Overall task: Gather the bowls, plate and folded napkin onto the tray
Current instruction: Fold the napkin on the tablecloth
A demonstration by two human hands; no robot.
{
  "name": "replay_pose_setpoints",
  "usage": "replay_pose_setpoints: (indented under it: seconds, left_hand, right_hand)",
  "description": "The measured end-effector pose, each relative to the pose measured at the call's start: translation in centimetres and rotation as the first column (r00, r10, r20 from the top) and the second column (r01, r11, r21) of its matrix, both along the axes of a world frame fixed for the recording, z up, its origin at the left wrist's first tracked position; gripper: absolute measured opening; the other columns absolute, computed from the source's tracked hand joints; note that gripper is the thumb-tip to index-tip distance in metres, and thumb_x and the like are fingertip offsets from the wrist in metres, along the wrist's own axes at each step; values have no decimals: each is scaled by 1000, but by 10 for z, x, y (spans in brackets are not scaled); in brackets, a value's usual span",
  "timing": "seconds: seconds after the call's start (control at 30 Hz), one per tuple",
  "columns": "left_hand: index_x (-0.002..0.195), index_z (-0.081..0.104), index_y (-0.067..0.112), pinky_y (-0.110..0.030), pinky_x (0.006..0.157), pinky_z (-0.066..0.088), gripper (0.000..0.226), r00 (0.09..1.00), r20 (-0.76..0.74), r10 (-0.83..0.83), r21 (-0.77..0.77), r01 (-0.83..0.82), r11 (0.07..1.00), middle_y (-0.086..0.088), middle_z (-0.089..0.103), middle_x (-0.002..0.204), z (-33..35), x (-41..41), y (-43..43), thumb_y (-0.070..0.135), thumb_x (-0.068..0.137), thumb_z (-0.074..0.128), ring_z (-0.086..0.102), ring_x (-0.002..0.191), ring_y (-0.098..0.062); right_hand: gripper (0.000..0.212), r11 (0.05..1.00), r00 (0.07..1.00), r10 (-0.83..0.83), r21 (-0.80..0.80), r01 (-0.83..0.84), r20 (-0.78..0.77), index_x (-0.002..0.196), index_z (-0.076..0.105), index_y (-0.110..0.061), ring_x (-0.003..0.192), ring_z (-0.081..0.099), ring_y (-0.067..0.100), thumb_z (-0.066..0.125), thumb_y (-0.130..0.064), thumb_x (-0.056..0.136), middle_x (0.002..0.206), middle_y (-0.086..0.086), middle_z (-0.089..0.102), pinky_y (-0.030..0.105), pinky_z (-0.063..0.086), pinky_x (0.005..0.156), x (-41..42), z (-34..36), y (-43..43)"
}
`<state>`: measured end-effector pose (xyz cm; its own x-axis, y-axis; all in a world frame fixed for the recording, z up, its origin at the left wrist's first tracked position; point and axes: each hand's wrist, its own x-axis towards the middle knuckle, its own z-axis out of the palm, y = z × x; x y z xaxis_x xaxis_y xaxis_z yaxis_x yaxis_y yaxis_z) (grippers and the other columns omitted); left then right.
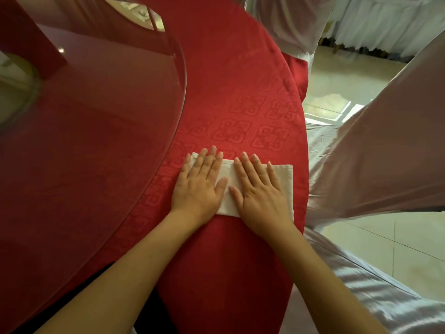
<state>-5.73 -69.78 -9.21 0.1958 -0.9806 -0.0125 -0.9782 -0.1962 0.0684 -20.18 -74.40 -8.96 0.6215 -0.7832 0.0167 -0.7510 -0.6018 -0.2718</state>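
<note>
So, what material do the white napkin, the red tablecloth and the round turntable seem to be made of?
Napkin: probably woven cloth, matte, lying flat with crisp folded edges under the left hand and right hand. Tablecloth: fabric with a slight sheen and a woven-in geometric pattern, likely damask. Turntable: looks like clear glass, glossy, reflecting windows.

both bare forearms reach forward side by side. the left hand (199, 184) and right hand (260, 191) lie palm down, flat on the napkin (227, 173), fingers (248, 165) straight and slightly spread, thumbs nearly touching.
</note>
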Motion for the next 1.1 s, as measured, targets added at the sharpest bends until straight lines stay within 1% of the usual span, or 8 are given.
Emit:
replay_pose_setpoints:
  seconds: [0.27,0.5,0.63,0.7,0.77,0.87,0.93,1.1]
  left_hand:
    - [146,1,17,-43,119,-4,60,996,-19,83,-51,-83,995,2,-1,157,-3,13,6,40,94,22,-3,145,-13]
    - [144,-6,16,-43,119,-4,58,991,-1,131,-19,-131,991,1,-11,155,6,18,10,35,96,21,-5,145,-17]
    - [143,-6,14,-43,115,-11,59,998,27,-52,-78,54,995,-4,-7,154,23,-24,10,39,91,6,-6,144,-23]
    - [145,0,13,-39,115,-11,62,987,-101,-125,-53,120,991,-4,-3,156,22,-54,12,43,91,8,-6,144,-20]
    - [144,-8,16,-33,115,-15,63,981,-181,-75,17,80,997,-2,-12,157,13,-70,15,47,94,12,-16,143,-14]
    - [142,-16,17,-33,116,-16,66,988,-145,-58,36,64,997,-1,-20,155,5,-70,18,51,93,13,-25,139,-12]
    - [141,-18,18,-33,116,-18,70,984,-161,-73,40,80,996,0,-23,153,5,-68,18,56,90,11,-29,137,-12]
    - [139,-22,18,-36,116,-18,93,976,-195,-102,83,120,989,0,-29,151,7,-67,19,77,70,-3,-31,138,-12]
  right_hand:
    - [60,972,973,-228,48,230,-46,147,-1,-23,144,-11,11,16,-46,93,158,-6,-3,39,-10,118,-49,-1,-12]
    - [60,967,971,-238,93,239,-26,146,-7,-21,142,-17,9,16,-43,95,157,-5,-10,39,-14,117,-54,-1,-13]
    - [60,965,970,-245,96,243,7,146,-5,-20,143,-15,11,20,-41,95,158,-4,-8,40,-13,117,-52,-1,-13]
    - [59,964,968,-250,100,246,34,147,1,-20,144,-12,11,23,-39,96,158,-3,-4,40,-12,118,-51,0,-12]
    - [57,966,968,-243,103,235,67,147,11,-18,145,-5,13,30,-35,96,158,-1,6,41,-9,117,-51,5,-13]
    - [47,976,969,-216,27,215,123,136,39,-13,138,23,25,44,-27,91,148,7,35,42,9,116,-53,15,-24]
    - [34,977,969,-210,-10,214,132,121,53,-13,122,37,28,48,-24,89,129,8,50,41,22,104,-51,23,-35]
    - [25,991,993,-108,75,111,-38,106,53,-16,109,39,27,47,-33,88,109,6,53,43,26,91,-45,35,-62]
